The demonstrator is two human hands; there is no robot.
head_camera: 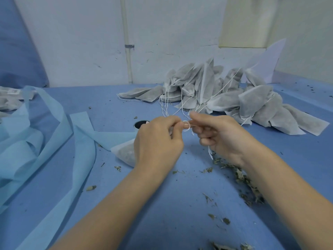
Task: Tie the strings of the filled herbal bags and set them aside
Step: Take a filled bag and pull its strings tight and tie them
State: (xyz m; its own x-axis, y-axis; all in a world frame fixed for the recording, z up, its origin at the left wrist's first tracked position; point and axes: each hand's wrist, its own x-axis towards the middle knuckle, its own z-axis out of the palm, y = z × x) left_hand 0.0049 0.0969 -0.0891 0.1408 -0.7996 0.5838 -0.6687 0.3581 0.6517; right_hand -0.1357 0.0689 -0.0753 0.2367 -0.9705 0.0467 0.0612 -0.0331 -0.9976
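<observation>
Close together above a blue table point(162, 204), two bare hands worked a thin white string point(186, 125). The left hand point(158, 141) pinched the string, which looped around one fingertip, and beneath that hand lay a filled herb bag point(124, 153), resting on the table. The right hand point(221, 136) pinched the other end of the string, its remaining fingers curled. Behind the hands sat a pile of grey bags point(225, 94) with loose strings trailing. Pale blue fabric strips point(45, 134) lay at the left, and dried herb bits point(241, 175) were scattered beside the right wrist.
</observation>
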